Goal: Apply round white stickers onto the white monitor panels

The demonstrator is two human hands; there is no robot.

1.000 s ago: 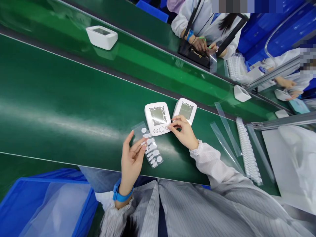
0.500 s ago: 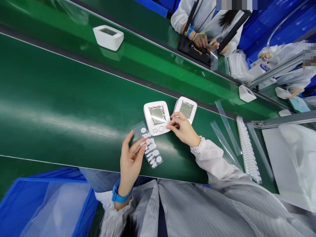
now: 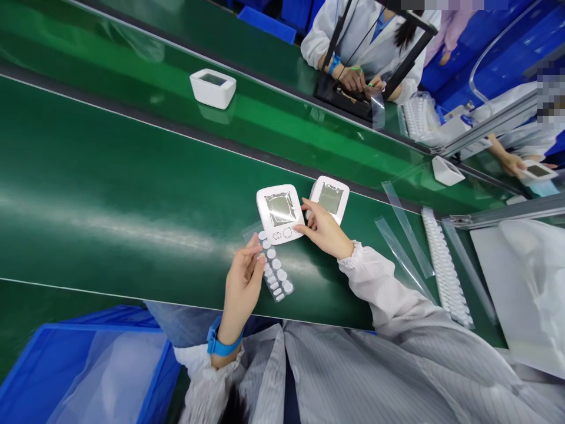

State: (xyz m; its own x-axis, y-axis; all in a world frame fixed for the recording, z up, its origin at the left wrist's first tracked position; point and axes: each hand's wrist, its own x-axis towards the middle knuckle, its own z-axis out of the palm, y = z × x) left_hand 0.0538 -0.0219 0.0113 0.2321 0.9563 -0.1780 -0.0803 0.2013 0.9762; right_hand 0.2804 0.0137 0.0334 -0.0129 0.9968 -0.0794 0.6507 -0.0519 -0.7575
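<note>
A white device (image 3: 281,213) with a square screen and outlined buttons lies on the green table. My right hand (image 3: 323,227) has its thumb on the device's lower right corner and its fingers curled along the right side. Beyond that hand, a second white device (image 3: 330,199) is partly covered by it. My left hand (image 3: 245,272) pinches a clear sheet of white round and oval stickers (image 3: 281,275) just below the first device. The sheet's upper part passes behind the left fingertips.
Another white device (image 3: 212,88) stands on the green conveyor (image 3: 145,68) behind the table, and one more (image 3: 447,171) is farther right. Clear strips (image 3: 404,256) and a row of white parts (image 3: 446,268) lie at right. A blue bin (image 3: 101,330) is lower left. Co-workers sit across.
My left hand has shifted slightly right along the sticker sheet, which now shows fewer overlapping stickers. My right thumb has moved a little left. The white device on the conveyor has moved right.
</note>
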